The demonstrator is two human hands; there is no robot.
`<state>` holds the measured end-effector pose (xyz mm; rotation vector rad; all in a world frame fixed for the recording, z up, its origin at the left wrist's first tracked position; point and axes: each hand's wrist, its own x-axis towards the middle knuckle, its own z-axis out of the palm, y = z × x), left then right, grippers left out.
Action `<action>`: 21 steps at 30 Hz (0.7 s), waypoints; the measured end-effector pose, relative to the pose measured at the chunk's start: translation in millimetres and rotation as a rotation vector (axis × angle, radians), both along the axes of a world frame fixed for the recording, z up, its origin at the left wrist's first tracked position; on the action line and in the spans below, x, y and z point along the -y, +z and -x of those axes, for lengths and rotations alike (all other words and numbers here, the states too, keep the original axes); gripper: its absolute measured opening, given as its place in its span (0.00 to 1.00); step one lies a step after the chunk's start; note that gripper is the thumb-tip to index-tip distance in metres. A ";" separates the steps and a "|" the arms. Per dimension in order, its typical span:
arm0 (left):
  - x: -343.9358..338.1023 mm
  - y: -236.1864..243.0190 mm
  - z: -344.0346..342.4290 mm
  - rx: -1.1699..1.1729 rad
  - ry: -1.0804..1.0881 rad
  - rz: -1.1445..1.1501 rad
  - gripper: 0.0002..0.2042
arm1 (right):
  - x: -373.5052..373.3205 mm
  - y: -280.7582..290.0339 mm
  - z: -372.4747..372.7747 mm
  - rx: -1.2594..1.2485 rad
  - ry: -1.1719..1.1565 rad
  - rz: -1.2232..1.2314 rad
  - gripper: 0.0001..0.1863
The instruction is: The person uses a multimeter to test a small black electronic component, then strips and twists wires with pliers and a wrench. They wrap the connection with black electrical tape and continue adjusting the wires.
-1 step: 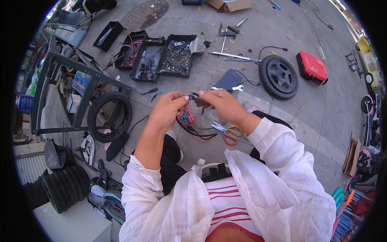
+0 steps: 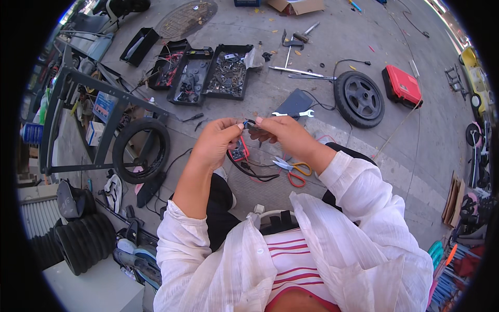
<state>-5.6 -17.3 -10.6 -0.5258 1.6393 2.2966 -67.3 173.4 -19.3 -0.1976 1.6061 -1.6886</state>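
Note:
My left hand (image 2: pixel 215 143) and my right hand (image 2: pixel 286 138) pinch a short stretch of cable (image 2: pixel 249 122), blue and black, between thumbs and fingers. Their tips are close together; the cable's very end is too small to make out. Below them lies a red-edged multimeter (image 2: pixel 238 152), partly hidden, with a black cable (image 2: pixel 248 171) curving past it. Scissors (image 2: pixel 298 168) with orange and red handles rest to the lower right. Beyond my right hand are an open-end wrench (image 2: pixel 305 113) and a dark flat case (image 2: pixel 295 100).
Black bins (image 2: pixel 209 88) of small parts lie ahead. At left are a tyre (image 2: pixel 123 156) and a metal frame (image 2: pixel 120 108); at right, a wheel (image 2: pixel 358 99) and red case (image 2: pixel 401 85). Long tools (image 2: pixel 301 72) lie on the pavement. Clutter lines both sides.

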 end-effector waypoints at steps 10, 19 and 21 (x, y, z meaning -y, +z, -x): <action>-9.0 4.5 -3.8 -0.041 0.055 0.187 0.05 | 1.8 5.7 -5.7 -0.015 -0.028 0.072 0.09; -30.5 13.9 -5.6 -0.562 0.014 0.900 0.02 | -4.1 3.4 4.6 0.199 -0.083 0.242 0.08; -28.1 14.2 -6.5 -0.581 -0.017 0.887 0.03 | -6.6 1.5 7.0 0.252 -0.051 0.269 0.07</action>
